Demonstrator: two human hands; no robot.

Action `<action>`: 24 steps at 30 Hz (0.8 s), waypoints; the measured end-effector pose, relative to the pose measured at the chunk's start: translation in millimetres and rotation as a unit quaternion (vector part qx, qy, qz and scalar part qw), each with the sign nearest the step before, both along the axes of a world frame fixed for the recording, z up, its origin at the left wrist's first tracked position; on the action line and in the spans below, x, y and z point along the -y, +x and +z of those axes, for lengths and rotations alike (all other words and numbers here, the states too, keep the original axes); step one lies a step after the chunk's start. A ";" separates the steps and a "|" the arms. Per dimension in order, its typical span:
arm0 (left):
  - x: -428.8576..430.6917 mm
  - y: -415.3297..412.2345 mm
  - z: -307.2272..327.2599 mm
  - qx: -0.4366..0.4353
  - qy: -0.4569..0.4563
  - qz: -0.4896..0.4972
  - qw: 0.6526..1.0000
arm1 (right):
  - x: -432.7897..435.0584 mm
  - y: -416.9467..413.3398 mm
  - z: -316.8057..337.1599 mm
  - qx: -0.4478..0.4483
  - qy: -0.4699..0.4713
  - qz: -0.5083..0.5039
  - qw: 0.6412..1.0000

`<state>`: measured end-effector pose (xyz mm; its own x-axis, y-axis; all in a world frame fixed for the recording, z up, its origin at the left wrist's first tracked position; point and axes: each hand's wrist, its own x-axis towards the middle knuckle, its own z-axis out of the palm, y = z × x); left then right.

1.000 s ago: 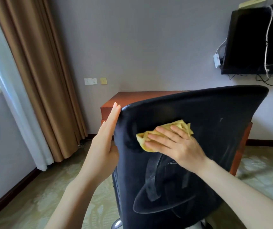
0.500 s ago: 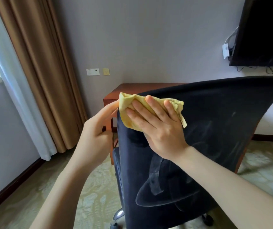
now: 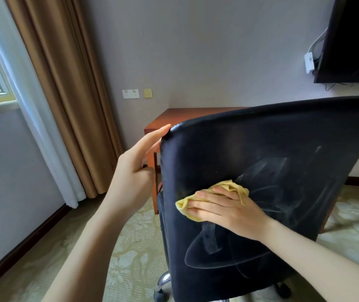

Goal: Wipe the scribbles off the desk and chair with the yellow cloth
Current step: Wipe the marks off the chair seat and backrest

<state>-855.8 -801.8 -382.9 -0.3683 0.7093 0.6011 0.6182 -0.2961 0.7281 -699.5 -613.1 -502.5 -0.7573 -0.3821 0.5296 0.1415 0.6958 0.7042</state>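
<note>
R hand (image 3: 228,211) lay flat, fingers straight, pressing yellow cloth (image 3: 238,189) onto chair (image 3: 261,144) backrest, lower-left area. L hand (image 3: 135,177) also open, holding nothing, fingertips touching backrest's top-left corner. Whitish scribbles (image 3: 270,171) showed right of & below cloth. Behind chair stood desk (image 3: 174,116), against wall.

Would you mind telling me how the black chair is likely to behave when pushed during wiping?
It probably rolls: casters show under the black chair. It may also swivel away, likely why the left hand steadies its edge while the right hand presses the yellow cloth.
</note>
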 end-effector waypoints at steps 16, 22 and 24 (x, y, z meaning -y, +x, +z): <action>-0.9 0.8 5.0 0.019 0.019 -0.028 0.999 | 40.2 -42.6 70.7 -0.180 0.032 -0.016 0.983; -5.9 9.8 6.4 -0.007 0.043 0.062 0.997 | 46.8 -62.5 50.8 -0.144 -0.034 -0.007 0.989; -8.3 14.6 4.8 -0.019 0.059 0.105 0.993 | 44.2 -66.4 36.7 -0.092 -0.051 0.039 0.994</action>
<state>-841.2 -793.5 -378.1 -0.4758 0.5437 0.6913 0.7014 -0.2397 0.6713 -765.9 -657.3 -465.8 -0.6148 -0.3720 0.6955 0.2045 0.7765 0.5961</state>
